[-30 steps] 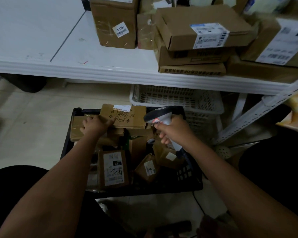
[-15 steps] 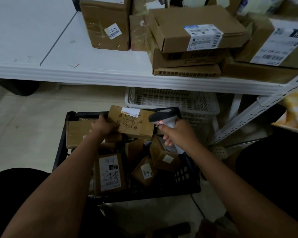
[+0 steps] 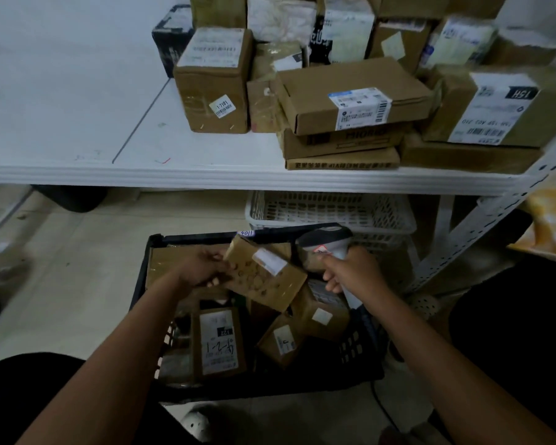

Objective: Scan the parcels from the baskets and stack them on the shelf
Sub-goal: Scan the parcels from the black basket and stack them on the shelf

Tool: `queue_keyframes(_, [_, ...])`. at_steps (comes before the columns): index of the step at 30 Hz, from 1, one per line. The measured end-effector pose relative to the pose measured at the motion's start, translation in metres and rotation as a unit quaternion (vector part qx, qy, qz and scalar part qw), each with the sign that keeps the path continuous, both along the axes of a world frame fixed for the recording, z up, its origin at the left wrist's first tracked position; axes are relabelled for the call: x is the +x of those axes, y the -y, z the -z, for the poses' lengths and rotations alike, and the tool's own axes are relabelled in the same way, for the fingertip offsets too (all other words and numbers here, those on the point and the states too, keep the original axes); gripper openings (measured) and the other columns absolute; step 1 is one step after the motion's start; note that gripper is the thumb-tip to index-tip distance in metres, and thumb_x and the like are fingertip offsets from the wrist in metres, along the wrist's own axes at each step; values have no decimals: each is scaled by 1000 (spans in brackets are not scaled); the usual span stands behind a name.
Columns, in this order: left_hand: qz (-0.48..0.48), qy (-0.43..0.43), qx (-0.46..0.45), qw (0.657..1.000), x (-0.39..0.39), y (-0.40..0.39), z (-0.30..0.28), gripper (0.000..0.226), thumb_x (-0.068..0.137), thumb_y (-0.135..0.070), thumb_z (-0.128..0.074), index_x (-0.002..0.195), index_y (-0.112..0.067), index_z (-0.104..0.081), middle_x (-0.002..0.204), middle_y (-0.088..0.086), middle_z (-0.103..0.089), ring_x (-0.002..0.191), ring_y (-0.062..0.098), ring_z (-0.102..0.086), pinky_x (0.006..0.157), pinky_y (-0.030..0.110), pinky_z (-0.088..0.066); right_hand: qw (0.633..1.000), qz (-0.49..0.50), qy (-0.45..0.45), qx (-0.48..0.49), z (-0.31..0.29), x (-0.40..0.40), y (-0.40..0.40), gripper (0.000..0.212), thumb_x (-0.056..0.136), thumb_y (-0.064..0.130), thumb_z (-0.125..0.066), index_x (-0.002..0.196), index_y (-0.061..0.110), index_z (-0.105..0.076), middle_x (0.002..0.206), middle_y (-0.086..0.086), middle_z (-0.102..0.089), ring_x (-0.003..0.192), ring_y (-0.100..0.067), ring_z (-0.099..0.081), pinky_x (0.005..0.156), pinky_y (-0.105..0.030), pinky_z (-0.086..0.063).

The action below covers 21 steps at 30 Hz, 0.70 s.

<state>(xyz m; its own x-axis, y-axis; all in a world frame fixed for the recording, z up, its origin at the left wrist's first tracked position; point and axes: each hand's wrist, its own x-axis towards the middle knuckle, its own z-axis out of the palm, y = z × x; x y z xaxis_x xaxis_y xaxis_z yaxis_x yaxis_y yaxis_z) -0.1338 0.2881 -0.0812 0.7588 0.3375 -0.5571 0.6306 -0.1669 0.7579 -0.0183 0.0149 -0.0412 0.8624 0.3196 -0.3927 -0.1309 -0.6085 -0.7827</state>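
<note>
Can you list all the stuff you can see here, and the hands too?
shelf: one, white, across the top
shelf parcels: a dozen or more, mostly brown, stacked on the shelf's right half
white basket: one, white, under the shelf
black basket: one, black, on the floor in front
basket parcels: several, brown with white labels, in the black basket
held parcel: one, brown with white label, tilted above the black basket
scanner: one, white and dark, beside the held parcel
left hand: grips the held parcel's left end
right hand: holds the scanner's handle
</note>
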Motion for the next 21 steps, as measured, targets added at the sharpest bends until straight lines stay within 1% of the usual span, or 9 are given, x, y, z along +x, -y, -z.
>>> queue_keyframes(2, [2,-9,-26,1000,-8,6,3,22,98,-8,-58,118,-1,-62,90,19,-72,57,15,-66,49,20,-54,1000,0,5,14,-2,-7,6,37,92,31,-66,67,4,-67,53,-4,-65,45,-16,-63,48,-23,-51])
queue_keyframes(4, [8,-10,-32,999,-13,14,8,21,100,-10,-56,118,-2,-62,101,23,-73,71,23,-71,63,28,-61,1000,0,2,27,-4,-13,12,38,91,31,-68,66,3,-67,56,-9,-67,50,-22,-65,50,-27,-51])
queue_keyframes(8, [36,-43,-11,998,-19,23,19,25,100,-22,-53,110,-5,-69,107,19,-73,99,33,-72,94,49,-56,999,5,2,40,-13,-22,24,37,91,31,-68,68,1,-68,60,-11,-69,51,-23,-65,52,-29,-53])
queue_keyframes(10, [23,-65,-15,997,-22,28,20,25,98,-23,-56,108,-4,-68,111,22,-70,99,35,-70,93,51,-57,999,7,5,50,-17,-25,29,35,91,30,-67,71,1,-68,62,-12,-69,53,-25,-66,57,-33,-57])
queue_keyframes(12, [-30,-66,-23,997,-26,36,18,24,102,-22,-48,107,-3,-62,107,21,-66,94,31,-65,79,40,-57,998,6,11,55,-22,-27,34,35,91,31,-67,74,0,-69,65,-16,-70,57,-30,-68,61,-37,-59])
queue_keyframes(15, [-119,-60,-41,990,-33,46,20,24,104,-20,-40,107,-3,-57,107,21,-60,92,31,-58,71,34,-49,998,1,21,66,-27,-30,38,34,92,30,-66,78,-1,-70,64,-13,-69,55,-27,-66,57,-32,-56])
queue_keyframes(18, [-126,-64,46,989,-41,51,33,18,103,-17,-47,96,-6,-59,97,17,-62,81,24,-60,65,29,-48,997,-4,24,71,-31,-35,38,30,92,29,-67,78,2,-67,62,-9,-67,51,-23,-64,53,-29,-52])
queue_keyframes(20, [-134,-43,49,989,-49,55,39,8,99,-13,-55,101,-6,-58,110,22,-63,85,27,-64,62,33,-55,997,-9,21,78,-31,-38,37,28,92,27,-67,80,1,-67,61,-9,-67,51,-23,-64,53,-29,-50])
queue_keyframes(21, [-123,-28,54,991,-53,55,42,15,95,-13,-61,109,-8,-58,125,25,-57,97,32,-64,65,38,-58,996,-12,19,81,-31,-39,38,29,92,27,-66,81,1,-67,61,-10,-67,51,-23,-63,53,-29,-50])
